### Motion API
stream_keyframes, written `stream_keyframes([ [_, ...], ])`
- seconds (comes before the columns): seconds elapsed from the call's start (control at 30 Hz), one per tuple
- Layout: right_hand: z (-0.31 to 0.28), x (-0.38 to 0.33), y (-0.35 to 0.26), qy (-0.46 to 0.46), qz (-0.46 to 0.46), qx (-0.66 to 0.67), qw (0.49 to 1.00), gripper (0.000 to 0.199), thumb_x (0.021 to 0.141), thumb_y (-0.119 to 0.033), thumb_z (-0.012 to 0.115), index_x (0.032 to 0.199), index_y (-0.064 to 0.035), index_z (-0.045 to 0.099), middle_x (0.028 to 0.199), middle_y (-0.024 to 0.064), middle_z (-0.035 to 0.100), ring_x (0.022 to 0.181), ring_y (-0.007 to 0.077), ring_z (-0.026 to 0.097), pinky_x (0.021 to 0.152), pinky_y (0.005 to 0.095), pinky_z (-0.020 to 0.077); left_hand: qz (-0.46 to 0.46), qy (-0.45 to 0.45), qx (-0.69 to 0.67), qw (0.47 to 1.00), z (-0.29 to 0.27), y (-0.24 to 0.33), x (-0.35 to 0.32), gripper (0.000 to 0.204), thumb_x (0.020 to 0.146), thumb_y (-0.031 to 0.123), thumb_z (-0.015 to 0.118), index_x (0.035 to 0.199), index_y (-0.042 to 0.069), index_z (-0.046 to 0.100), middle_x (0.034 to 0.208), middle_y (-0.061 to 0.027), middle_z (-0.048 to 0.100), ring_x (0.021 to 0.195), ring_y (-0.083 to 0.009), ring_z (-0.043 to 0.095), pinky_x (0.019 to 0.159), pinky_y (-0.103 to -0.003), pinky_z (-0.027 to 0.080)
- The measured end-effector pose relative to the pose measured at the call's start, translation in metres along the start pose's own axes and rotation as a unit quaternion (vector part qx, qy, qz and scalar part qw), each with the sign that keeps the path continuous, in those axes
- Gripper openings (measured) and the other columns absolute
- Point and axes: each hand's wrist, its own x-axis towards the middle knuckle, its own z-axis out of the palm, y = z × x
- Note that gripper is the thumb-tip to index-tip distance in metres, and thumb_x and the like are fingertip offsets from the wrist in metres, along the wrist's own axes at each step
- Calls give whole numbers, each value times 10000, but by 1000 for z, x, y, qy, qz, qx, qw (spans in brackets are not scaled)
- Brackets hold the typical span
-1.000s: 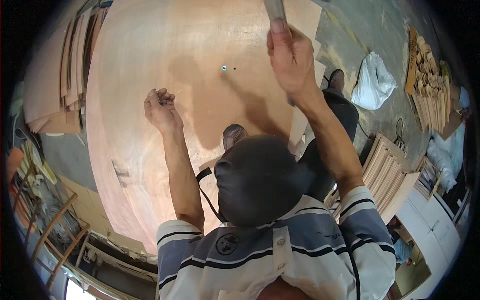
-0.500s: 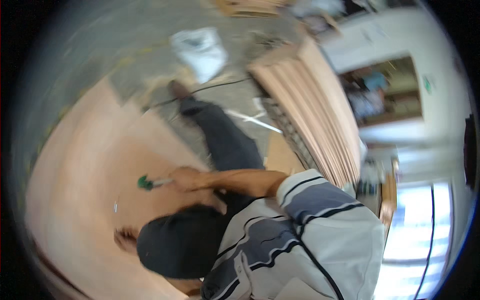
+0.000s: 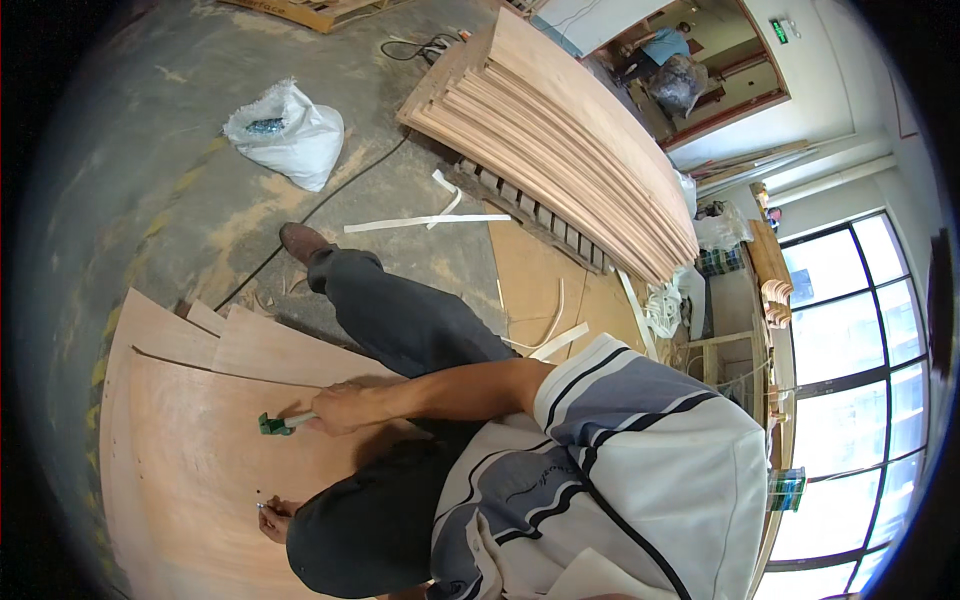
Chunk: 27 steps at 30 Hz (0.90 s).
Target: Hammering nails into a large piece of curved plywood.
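Note:
A large curved plywood sheet [image 3: 190, 440] lies on the floor at the lower left. My right hand [image 3: 340, 408] grips the pale handle of a green-headed hammer [image 3: 270, 424], its head down on the sheet. My left hand [image 3: 275, 520] rests lower on the same sheet, fingers pinched on a small nail [image 3: 260, 507]. A dark cap and a striped shirt hide most of my left arm.
More plywood layers fan out under the sheet's far edge. A tall stack of thin wood sheets [image 3: 560, 130] stands on a pallet behind. A white sack [image 3: 290, 130], white strips [image 3: 425, 222] and a cable lie on the concrete. Another person [image 3: 665, 45] stands in a far doorway.
The view has swung round strongly. My right hand has come down from a raised position, and the hammer head is now at the sheet. My left hand stays pinched on the sheet.

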Motion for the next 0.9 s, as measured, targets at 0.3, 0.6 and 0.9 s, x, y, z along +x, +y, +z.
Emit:
stream_keyframes([
  [0.3, 15, 29, 23, 18, -22, -10, 1000, 412, 915, -368, 534, 1050, 13, 616, 953, 225, 658, 924, 393, 630, 818, 479, 485, -8, -45, 105, 993, -20, -23, 27, 157, 912, 105, 606, 993, -13, 543, 801, -133, 611, 712, -186, 579, 684, -284, 494],
  [0.6, 16, 40, 64, -42, -311, -174, 933, 331, 780, -169, 663, 1088, -50, 636, 1074, 160, 617, 1043, 294, 573, 869, 376, 469, 143, -71, 310, 937, -11, 2, -2, 221, 956, 221, 541, 1019, 11, 574, 922, -65, 571, 827, -186, 531, 738, -326, 456],
  [0.9, 18, 63, 24, -73, 18, -123, 990, 595, 957, -438, 452, 944, 134, 617, 852, 367, 603, 885, 475, 620, 770, 466, 478, 103, 37, 140, 984, 6, 36, -41, 127, 842, 96, 654, 891, -21, 663, 759, -67, 663, 680, -98, 572, 623, -234, 463],
])
